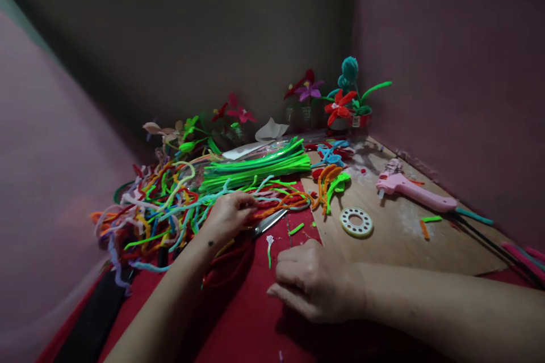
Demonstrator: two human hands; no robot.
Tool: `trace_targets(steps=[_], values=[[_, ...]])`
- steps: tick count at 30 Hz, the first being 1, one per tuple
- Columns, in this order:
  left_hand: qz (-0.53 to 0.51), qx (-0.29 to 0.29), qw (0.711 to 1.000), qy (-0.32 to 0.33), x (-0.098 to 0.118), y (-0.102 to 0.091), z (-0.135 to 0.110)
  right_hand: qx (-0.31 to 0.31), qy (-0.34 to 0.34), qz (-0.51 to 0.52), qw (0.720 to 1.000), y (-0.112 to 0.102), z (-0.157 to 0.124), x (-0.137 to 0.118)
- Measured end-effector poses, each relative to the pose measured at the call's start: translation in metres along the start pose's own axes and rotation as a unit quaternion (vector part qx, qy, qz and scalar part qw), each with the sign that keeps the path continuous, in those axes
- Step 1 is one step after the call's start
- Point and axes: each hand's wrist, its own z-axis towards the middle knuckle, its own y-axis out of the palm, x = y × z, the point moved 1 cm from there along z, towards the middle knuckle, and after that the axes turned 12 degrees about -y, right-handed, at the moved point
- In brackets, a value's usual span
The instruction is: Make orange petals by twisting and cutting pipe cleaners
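My left hand (230, 214) reaches into a tangled heap of coloured pipe cleaners (157, 204), its fingers curled around some strands near the heap's right edge. Just right of that hand lie scissors (269, 221) with their blades on the red cloth (251, 317). My right hand (313, 286) rests knuckles up on the red cloth with its fingers curled under; whether anything is inside them is hidden. A short white pipe cleaner piece (269, 247) lies just above it.
A bundle of green pipe cleaners (255, 169) lies behind the heap. On a wooden board (404, 238) sit a pink glue gun (415, 191), a white tape ring (356, 222) and orange and green bent pieces (330, 184). Finished pipe-cleaner flowers (340, 103) stand at the wall corner.
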Motion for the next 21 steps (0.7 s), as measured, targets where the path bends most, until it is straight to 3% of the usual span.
trace_targets(steps=[6, 8, 11, 14, 18, 21], values=[[0.171, -0.01, 0.981, 0.09, 0.0, 0.023, -0.003, -0.002, -0.003, 0.059, 0.998, -0.008, 0.02, -0.016], [0.181, 0.015, 0.979, 0.096, 0.001, 0.023, -0.005, 0.007, 0.02, 0.092, 0.995, -0.008, 0.025, -0.015], [0.168, 0.041, 0.979, 0.111, -0.002, 0.014, -0.009, 0.025, 0.124, 0.155, 0.98, -0.007, 0.025, -0.006], [0.139, 0.019, 0.985, 0.1, -0.005, 0.008, -0.012, 0.046, 0.225, 0.207, 0.951, -0.004, 0.022, 0.006], [0.131, -0.007, 0.988, 0.086, -0.006, 0.02, -0.01, 0.061, 0.255, 0.214, 0.941, 0.0, 0.017, 0.014], [0.161, 0.017, 0.982, 0.093, -0.003, 0.03, -0.008, 0.054, 0.247, 0.212, 0.944, 0.004, 0.014, 0.014]])
